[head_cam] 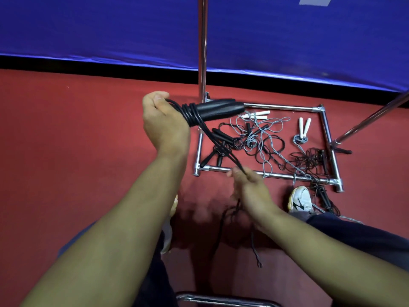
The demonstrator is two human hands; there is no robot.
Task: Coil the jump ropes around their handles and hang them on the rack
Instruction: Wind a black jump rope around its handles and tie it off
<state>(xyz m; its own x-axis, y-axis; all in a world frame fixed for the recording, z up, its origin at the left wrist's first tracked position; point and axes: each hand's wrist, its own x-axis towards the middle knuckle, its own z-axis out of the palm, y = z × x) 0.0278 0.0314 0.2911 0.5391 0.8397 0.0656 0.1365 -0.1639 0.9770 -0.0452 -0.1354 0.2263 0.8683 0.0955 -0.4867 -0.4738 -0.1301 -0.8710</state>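
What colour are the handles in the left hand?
Black, seen in the head view: the handles held by the left hand.

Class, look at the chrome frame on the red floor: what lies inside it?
Inside the chrome frame lie tangled black ropes, grey ropes and white handles. The left hand and its black handles cover the far left corner.

The right hand is motion-blurred, so its finger positions on the thin black rope cannot be read. The tall chrome rack pole runs off the top edge, its upper part unseen. The left hand hides the near ends of the black foam handles. The tangled black cords cannot be separated by eye.
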